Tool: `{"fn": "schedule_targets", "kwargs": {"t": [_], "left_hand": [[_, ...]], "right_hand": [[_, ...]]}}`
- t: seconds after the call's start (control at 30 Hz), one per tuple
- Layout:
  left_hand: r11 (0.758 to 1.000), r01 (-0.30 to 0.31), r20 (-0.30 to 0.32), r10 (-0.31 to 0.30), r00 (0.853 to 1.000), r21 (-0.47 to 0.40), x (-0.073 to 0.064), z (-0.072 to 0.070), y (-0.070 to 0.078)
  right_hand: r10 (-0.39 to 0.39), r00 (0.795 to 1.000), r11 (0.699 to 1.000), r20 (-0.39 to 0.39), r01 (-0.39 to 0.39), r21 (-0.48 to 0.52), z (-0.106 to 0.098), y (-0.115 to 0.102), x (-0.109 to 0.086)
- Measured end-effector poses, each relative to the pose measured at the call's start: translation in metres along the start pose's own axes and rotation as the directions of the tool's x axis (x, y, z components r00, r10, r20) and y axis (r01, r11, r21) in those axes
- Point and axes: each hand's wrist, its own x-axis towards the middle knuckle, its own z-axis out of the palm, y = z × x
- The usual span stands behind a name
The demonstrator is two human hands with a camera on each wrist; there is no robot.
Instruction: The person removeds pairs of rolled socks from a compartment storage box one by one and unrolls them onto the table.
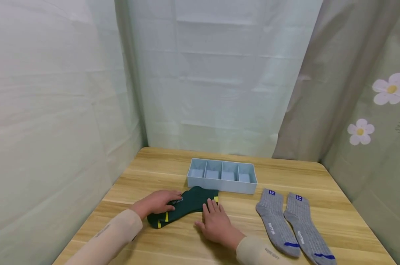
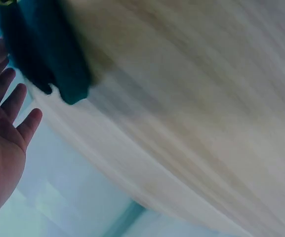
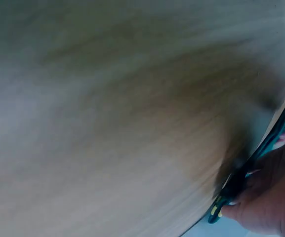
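Observation:
Dark green socks with yellow bands and pale lettering lie on the table, one overlapping the other. My left hand lies over their toe half, fingers extended towards the lettering. In the left wrist view its fingers are spread beside the green fabric. At the cuff end, my right hand reaches in with straight fingers, the tips right at the yellow edge. The right wrist view catches this hand low at the side, against the dark sock edge.
Behind the socks stands a light blue organizer box with several compartments. Two grey ribbed socks with blue marks lie side by side on the right. The wooden table ends at hanging curtains at the back and sides.

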Motion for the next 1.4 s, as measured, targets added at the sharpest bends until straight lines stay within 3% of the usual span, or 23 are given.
{"fn": "schedule_targets", "kwargs": {"t": [0.13, 0.5, 0.77, 0.93, 1.1, 1.23, 1.4], "left_hand": [[1.0, 0.004, 0.049, -0.005, 0.999, 0.014, -0.004, 0.003, 0.0], [0.999, 0.006, -0.011, -0.007, 1.0, -0.032, -0.024, 0.01, -0.002], [1.0, 0.005, -0.009, -0.005, 1.0, -0.028, -0.027, 0.01, 0.001], [0.999, 0.023, -0.065, -0.026, 0.998, -0.047, -0.018, 0.007, -0.001], [0.992, 0.059, -0.11, -0.072, 0.991, -0.115, -0.001, 0.004, -0.006], [0.984, 0.105, -0.069, -0.116, 0.991, -0.145, 0.01, 0.002, -0.009], [0.986, 0.099, 0.009, -0.099, 0.995, -0.134, 0.016, 0.003, -0.01]], "right_hand": [[0.019, 0.999, 1.0, 0.032, -0.018, -0.017, -0.002, -0.002, 0.001], [-0.11, 0.989, 0.993, 0.095, 0.114, -0.03, -0.004, 0.021, 0.018], [-0.164, 0.983, 0.985, 0.081, 0.168, -0.042, -0.002, 0.031, 0.023], [-0.171, 0.984, 0.984, 0.057, 0.174, -0.038, -0.006, 0.027, 0.023], [-0.205, 0.977, 0.977, 0.051, 0.208, -0.046, -0.005, 0.006, 0.019], [-0.277, 0.956, 0.96, 0.093, 0.279, -0.017, -0.003, -0.016, 0.015], [-0.318, 0.937, 0.947, 0.144, 0.321, 0.008, 0.0, -0.029, 0.012]]}}
